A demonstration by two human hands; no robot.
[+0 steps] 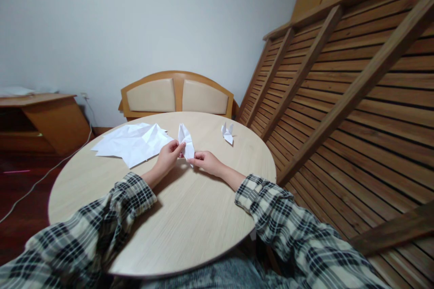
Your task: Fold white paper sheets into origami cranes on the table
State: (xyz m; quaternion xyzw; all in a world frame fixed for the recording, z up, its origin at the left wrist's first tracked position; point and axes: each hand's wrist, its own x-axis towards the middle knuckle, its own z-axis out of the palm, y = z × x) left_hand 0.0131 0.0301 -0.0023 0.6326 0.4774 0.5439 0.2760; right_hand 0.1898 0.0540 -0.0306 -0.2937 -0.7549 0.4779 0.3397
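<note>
A folded piece of white paper point(186, 137), narrow and pointed at its top, is held upright just above the middle of the round table point(190, 216). My left hand point(170, 154) pinches it from the left, thumb lying across its face. At its lower right edge my right hand point(205, 161) grips it between thumb and fingers. The fingertips behind the paper are hidden. To the right stands a small finished-looking white origami figure point(227, 133) with two upright points, apart from both hands. Creased white paper sheets point(134, 142) lie spread out left of my left hand.
Behind the table is a wooden headboard point(176, 74) with cream panels against the wall. A large slatted wooden frame point(325, 95) leans along the right side. On the left are a wooden desk point(54, 117) and a white cable point(64, 158) running across the floor.
</note>
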